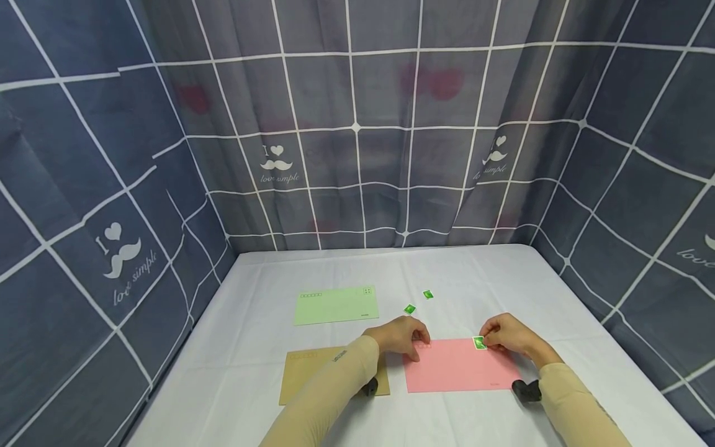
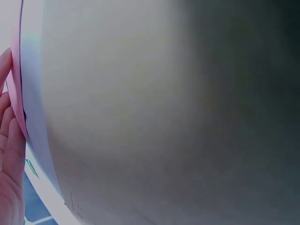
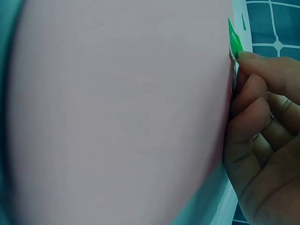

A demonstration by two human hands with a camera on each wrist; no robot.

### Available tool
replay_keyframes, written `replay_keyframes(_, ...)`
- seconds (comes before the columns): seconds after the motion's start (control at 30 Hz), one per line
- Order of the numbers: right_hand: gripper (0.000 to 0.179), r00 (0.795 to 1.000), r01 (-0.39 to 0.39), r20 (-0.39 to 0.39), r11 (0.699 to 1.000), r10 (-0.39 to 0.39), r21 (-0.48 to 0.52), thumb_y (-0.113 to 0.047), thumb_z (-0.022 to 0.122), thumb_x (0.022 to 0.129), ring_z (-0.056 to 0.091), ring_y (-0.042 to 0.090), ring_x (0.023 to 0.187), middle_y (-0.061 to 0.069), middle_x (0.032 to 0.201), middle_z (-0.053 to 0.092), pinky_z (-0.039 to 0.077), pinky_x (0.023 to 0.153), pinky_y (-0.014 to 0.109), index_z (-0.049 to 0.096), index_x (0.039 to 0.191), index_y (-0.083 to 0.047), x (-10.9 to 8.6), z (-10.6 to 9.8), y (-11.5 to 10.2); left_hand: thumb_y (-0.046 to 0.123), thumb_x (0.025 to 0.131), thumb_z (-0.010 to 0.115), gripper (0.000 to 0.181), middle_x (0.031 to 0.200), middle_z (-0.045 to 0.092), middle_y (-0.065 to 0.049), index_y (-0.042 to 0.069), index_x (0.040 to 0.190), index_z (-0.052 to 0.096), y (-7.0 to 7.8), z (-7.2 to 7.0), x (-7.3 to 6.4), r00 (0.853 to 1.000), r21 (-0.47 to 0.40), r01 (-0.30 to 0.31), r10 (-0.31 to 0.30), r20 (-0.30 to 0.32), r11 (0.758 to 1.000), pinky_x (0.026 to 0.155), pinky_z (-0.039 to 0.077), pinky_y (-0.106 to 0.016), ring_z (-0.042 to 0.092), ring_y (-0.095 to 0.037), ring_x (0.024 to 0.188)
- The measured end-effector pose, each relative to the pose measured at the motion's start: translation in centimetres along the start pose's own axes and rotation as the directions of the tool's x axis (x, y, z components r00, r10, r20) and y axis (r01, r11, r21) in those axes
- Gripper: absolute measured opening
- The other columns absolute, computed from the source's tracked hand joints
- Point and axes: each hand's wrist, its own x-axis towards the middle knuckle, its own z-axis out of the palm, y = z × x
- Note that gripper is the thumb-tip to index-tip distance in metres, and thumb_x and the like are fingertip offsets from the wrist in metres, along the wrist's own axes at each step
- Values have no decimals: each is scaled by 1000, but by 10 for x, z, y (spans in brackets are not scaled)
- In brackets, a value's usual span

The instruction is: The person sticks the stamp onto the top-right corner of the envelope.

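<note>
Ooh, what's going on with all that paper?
A person's right hand pinches a green stamp at the top edge of a pink envelope; I can't tell if it's stuck down. The left hand touches that envelope near its top left corner. Two more stamps, a light green envelope and a brown envelope lie on the white table.

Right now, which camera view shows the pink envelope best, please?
The head view, because the pink envelope appears nearly whole there. The left wrist view gives only a narrow strip; the right wrist view, a close, blurred surface.
</note>
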Motion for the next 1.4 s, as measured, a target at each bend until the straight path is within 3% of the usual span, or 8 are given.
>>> replay_keyframes(0.83, 9, 999, -33, -15, 999, 33, -4, 7, 67, 79, 50, 14, 62, 3, 71, 56, 45, 53, 24, 64, 87, 6, -1, 5, -5, 1, 70, 89, 35, 90, 63, 10, 17, 96, 72, 1, 3, -1, 1000, -4, 17, -17, 1, 1000, 80, 47, -15, 55, -3, 84)
replay_keyframes(1.4, 8, 998, -60, -32, 996, 58, -60, 10, 66, 78, 52, 14, 59, 5, 68, 59, 47, 54, 28, 65, 83, 4, 0, 4, -15, 1, 70, 89, 36, 89, 64, 9, 16, 98, 71, 0, -1, 0, 1000, -9, -11, 11, 16, 1000, 78, 47, -14, 55, -3, 82)
